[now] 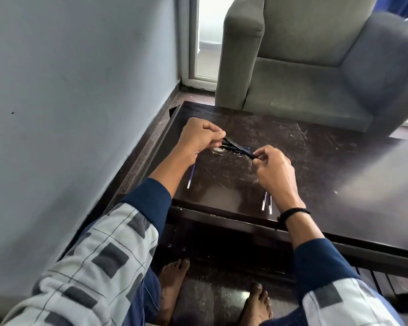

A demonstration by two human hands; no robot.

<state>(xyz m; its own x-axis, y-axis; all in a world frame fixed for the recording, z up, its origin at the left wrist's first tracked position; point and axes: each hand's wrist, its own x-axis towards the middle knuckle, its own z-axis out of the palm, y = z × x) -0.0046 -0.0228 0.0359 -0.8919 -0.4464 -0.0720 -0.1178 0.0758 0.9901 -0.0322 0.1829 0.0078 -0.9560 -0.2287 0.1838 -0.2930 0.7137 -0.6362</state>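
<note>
The scratched table [316,161] lies under both my hands. My left hand [198,137] curls tight around a bundle of black pens [236,147], which juts toward my right hand [273,168]. That hand pinches one pen's tip. I should draw it straight out and squeeze the rest firmly. Two refills [266,203] lie below my right wrist. My fingers hide the pen count.
</note>
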